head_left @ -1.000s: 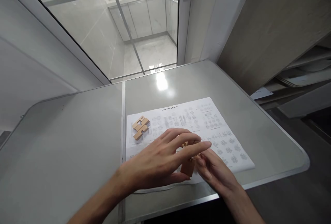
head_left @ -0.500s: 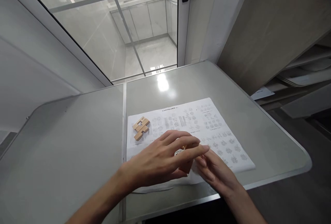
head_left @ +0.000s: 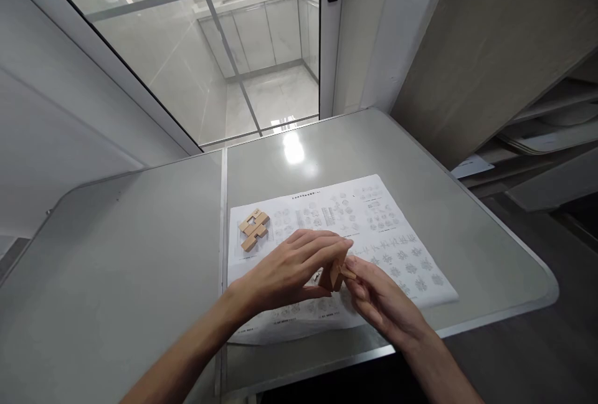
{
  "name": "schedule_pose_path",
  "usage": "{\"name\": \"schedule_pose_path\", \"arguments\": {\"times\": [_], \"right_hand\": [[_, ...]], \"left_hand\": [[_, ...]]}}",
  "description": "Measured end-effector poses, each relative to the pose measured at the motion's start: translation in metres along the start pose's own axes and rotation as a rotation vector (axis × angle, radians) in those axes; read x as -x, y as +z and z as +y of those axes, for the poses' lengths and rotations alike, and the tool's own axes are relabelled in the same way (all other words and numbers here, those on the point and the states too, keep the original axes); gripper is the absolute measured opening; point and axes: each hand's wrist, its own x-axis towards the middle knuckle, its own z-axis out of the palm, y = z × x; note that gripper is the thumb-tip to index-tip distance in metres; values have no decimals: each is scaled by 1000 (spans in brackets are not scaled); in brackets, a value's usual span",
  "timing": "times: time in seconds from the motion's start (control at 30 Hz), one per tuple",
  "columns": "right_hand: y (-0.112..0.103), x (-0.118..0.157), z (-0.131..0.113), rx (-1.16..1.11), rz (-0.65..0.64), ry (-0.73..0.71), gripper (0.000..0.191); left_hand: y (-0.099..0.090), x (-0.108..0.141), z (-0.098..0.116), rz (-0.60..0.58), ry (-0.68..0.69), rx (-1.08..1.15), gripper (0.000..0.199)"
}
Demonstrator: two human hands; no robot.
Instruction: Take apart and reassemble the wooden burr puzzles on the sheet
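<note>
My left hand [head_left: 294, 264] arches over wooden pieces [head_left: 335, 276], its fingers on top and its thumb below them. At their right side, my right hand [head_left: 380, 298] pinches a small wooden piece [head_left: 348, 271] between thumb and fingers, touching the pieces in the left hand. How the held pieces fit together is partly hidden by the fingers. Several light wooden blocks [head_left: 255, 228] with notches lie grouped on the upper left of a printed paper sheet [head_left: 280, 329]. Both hands are above this sheet, which shows rows of small diagrams.
The grey table [head_left: 177, 236] has a metal seam [head_left: 224, 205] running front to back, left of the sheet. A glass door [head_left: 159, 49] stands behind the table. Shelves [head_left: 551, 136] with papers are at the right, past the table's edge.
My left fingers have drawn back and closed around the wooden pieces, which show more now. The right hand's thumb and fingers have come together on a small piece.
</note>
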Motion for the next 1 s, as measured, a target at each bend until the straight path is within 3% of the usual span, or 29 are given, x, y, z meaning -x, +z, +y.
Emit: {"name": "schedule_pose_path", "arguments": {"times": [0.47,0.73,0.87,1.0], "right_hand": [[5,2,-6,27,-42,-21,51],[9,7,-6,62,57,-61,51],[6,11,-23,189,163,-118,51],[-9,5,-57,386,277,-301,50]], "left_hand": [[-3,3,0,72,66,-112,69],[8,23,-14,77,59,-204,77],[15,41,-27,136,-37,-230,89],[23,53,-36,231,-138,-215,72]]}}
